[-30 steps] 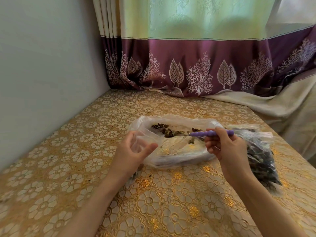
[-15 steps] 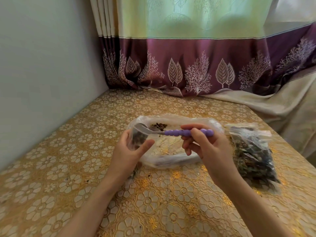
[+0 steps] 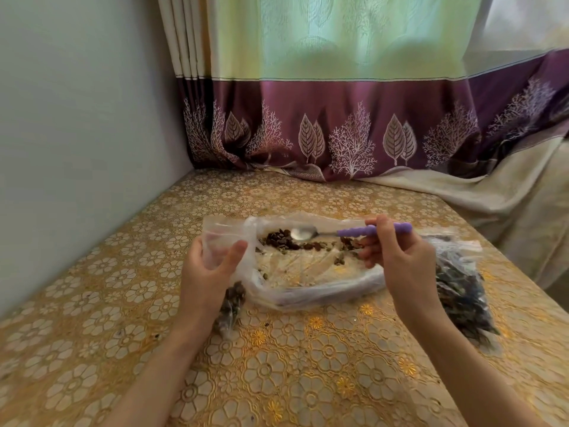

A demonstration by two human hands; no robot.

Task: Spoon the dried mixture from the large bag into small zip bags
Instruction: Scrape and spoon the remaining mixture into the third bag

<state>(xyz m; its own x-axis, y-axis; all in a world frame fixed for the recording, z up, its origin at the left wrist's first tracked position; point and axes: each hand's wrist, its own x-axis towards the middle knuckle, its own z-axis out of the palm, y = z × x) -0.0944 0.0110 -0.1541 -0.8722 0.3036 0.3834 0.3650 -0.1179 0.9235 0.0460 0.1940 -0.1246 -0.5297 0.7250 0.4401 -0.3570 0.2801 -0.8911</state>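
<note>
The large clear bag (image 3: 308, 272) lies open on the table with a little dark dried mixture (image 3: 286, 240) along its far side. My left hand (image 3: 209, 272) holds a small zip bag (image 3: 229, 306) upright at the large bag's left end; dark mixture fills its bottom, below my palm. My right hand (image 3: 397, 257) grips a spoon (image 3: 338, 233) by its purple handle. The metal bowl looks empty and hovers over the mixture in the large bag.
A pile of filled small bags (image 3: 462, 291) lies to the right, behind my right wrist. The table (image 3: 308, 365) has a gold floral cloth. A grey wall (image 3: 77, 134) runs along the left and a purple and green curtain (image 3: 338, 118) hangs at the back.
The spoon went from the large bag to the small bag's mouth, then back right over the mixture, now empty. My left hand kept holding the small bag.
</note>
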